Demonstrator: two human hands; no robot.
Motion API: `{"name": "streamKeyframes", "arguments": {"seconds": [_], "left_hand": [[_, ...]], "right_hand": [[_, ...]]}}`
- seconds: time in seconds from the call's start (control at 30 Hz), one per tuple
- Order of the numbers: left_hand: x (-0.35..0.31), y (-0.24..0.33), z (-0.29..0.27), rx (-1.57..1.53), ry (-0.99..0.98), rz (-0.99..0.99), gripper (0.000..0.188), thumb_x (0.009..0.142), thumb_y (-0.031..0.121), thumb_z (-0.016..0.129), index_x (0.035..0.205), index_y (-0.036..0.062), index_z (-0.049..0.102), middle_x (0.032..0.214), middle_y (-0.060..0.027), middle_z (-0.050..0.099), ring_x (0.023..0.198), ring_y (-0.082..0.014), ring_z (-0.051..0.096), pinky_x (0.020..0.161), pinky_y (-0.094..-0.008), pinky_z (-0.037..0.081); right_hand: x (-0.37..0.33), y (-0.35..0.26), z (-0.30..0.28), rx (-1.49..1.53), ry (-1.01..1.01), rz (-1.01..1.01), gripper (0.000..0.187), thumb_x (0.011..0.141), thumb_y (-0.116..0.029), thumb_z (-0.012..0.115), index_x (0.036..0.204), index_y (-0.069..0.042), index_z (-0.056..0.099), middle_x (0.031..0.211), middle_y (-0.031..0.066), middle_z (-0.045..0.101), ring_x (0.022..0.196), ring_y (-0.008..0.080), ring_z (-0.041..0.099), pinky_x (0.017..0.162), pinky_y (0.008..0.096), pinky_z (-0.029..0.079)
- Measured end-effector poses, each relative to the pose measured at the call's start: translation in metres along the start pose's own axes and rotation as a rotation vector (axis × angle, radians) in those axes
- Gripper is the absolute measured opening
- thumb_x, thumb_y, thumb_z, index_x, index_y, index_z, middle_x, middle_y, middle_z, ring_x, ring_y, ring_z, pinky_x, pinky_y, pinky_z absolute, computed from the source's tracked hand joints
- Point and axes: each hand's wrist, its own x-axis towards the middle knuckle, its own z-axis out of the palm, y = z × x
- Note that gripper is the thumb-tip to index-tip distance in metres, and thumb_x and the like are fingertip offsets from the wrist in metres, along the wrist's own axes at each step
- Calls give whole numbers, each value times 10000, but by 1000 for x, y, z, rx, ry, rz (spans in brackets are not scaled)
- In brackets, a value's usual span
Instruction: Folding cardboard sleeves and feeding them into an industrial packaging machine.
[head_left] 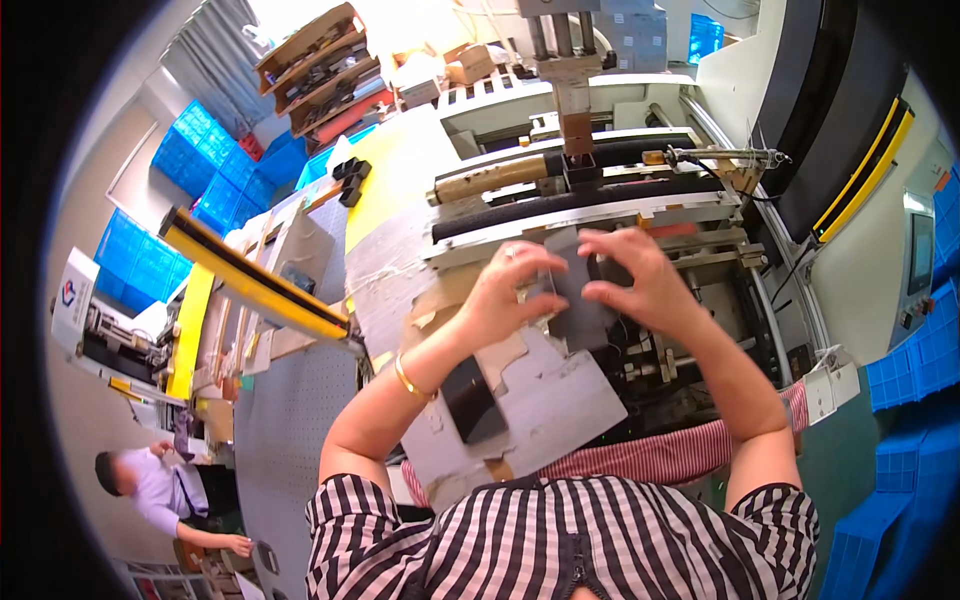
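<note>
My left hand (508, 292) is raised over the work surface, its thumb and fingers curved and apart. Opposite it, my right hand (640, 278) has the same spread shape. A flat dark grey piece (582, 322) lies between them, fingertips close to both its long edges; whether they touch it I cannot tell. Below my left wrist, a black flat piece (474, 402) rests on a worn grey board (560, 395). Just beyond my hands are the machine's black rollers (600, 205), and a small dark square sleeve (582, 172) sits under the upright press head (568, 80).
Black sleeves (350, 182) stand on a yellow surface at the far left. A yellow-black bar (255, 285) juts out on the left; another (865, 170) is mounted on the right. A control panel (916, 250) and blue crates (905, 350) line the right. Another person (170, 490) works at lower left.
</note>
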Motion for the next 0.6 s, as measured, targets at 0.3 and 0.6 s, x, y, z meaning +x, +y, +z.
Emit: {"name": "streamKeyframes", "arguments": {"seconds": [0.3,0.6], "left_hand": [[208,-103,-45,-209,204,-189,615,827,83,757,1360,17,460,1064,-143,681,964,-130,653,816,-264,535],[155,-79,-55,105,379,-15,918,650,409,883,1400,104,450,1225,-177,617,1059,-299,599,914,-390,484]], "right_hand": [[173,183,-60,446,5,171,605,862,-219,742,1317,64,462,1057,132,690,928,175,667,815,301,547],[166,95,-42,440,566,-10,361,975,-310,567,1170,-9,607,1049,84,680,945,177,663,865,311,503]]}}
